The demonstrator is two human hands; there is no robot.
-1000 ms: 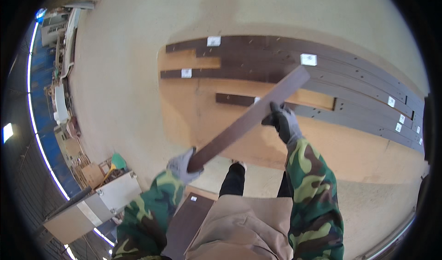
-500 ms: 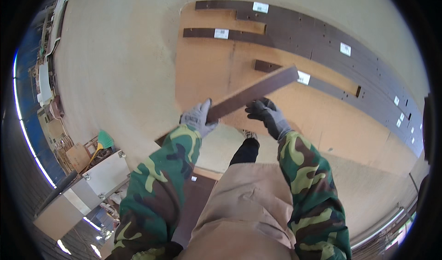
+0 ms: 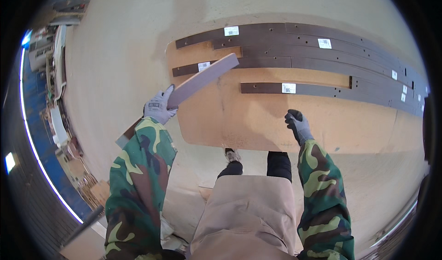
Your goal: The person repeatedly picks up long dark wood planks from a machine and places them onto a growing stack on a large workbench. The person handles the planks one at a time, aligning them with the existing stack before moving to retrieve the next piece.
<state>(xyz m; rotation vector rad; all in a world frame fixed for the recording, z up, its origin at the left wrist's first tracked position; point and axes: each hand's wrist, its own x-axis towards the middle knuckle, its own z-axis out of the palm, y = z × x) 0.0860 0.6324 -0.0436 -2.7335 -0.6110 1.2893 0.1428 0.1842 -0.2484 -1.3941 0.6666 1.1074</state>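
Note:
My left hand point(image 3: 159, 106), in a grey glove, is closed around a long brown board strip point(image 3: 206, 79). The strip slants up to the right, above the left part of a tan panel point(image 3: 202, 126) on the floor. Its far end overlaps the view of the dark brown boards point(image 3: 267, 48) lying along the panel's far side. My right hand point(image 3: 298, 123), in a grey glove with dark fingers, is over the panel's near half, apart from the strip. Its fingers are curled; whatever they may hold is hidden. Nearest beyond it lies a dark strip with a white label point(image 3: 288, 88).
Several dark boards reach to the right, with white labels point(image 3: 324, 43) and small holes. Past the panel's near edge my shoe point(image 3: 232, 155) is on the pale floor point(image 3: 115, 66). Assorted items and a cardboard box point(image 3: 100, 192) line the left side beside a blue wall.
My left hand has carried the strip leftward. My right hand has moved right, away from the strip. The panel and boards sit differently in view as my head has turned.

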